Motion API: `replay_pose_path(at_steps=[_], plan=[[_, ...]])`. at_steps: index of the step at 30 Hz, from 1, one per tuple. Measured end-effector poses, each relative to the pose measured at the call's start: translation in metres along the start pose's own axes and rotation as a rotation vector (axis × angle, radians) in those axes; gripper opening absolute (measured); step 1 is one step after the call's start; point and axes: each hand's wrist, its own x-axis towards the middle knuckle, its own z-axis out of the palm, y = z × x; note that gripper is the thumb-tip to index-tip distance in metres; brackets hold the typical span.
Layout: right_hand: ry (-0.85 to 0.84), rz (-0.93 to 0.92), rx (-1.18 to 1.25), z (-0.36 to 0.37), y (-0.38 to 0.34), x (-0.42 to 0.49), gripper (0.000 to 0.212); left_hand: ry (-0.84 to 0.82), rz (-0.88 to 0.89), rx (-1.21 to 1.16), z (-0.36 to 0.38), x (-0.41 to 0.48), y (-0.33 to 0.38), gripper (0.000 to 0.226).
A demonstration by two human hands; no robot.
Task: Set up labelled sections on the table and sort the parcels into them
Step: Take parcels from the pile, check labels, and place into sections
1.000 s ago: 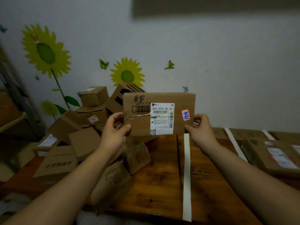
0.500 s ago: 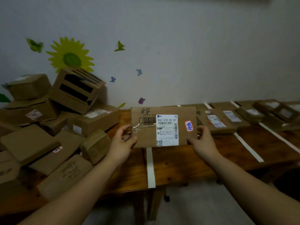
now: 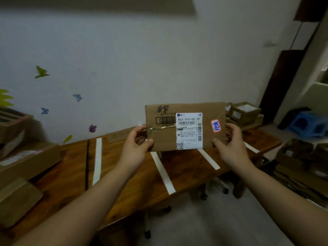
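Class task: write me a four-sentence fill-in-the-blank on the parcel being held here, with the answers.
1. The left hand and right hand hold a parcel made of ___.
2. The handwriting on its small sticker is ___.
3. The top line of its shipping label reads 863 H10-00 ___.
4. The tape strips on the wooden table are ___.

Answers: cardboard; blue; 59; white.

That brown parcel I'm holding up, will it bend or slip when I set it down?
Probably stiff: the parcel shows no sag though the left hand and right hand grip only its ends. Likely light, since thumb-and-finger grips carry it. Bare cardboard should hold well; the glossy tape may be slicker.
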Motion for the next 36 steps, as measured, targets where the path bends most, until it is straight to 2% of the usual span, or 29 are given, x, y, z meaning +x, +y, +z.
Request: replay_pose_path(at_steps=[8, 13, 21, 31, 36], plan=[[0.129, 0.068, -0.018, -0.11, 0.051, 0.047, 0.062, -0.16, -0.019, -0.034, 0.136, 0.023, 0.013, 0.042], [0.179, 0.145, 0.004, -0.143, 0.093, 0.078, 0.062, -0.253, -0.003, 0.033, 0.203, 0.053, -0.001, 0.036], [0.212, 0.269, -0.084, -0.187, 0.16, 0.181, 0.065, -0.371, -0.08, 0.111, 0.325, 0.141, -0.039, 0.041], [0.181, 0.418, -0.144, -0.248, 0.218, 0.313, 0.056, -0.517, -0.184, 0.202, 0.459, 0.232, -0.067, 0.042], [0.068, 0.439, -0.283, -0.268, 0.256, 0.363, 0.058, -0.524, -0.313, 0.246, 0.504, 0.238, -0.095, 0.04]])
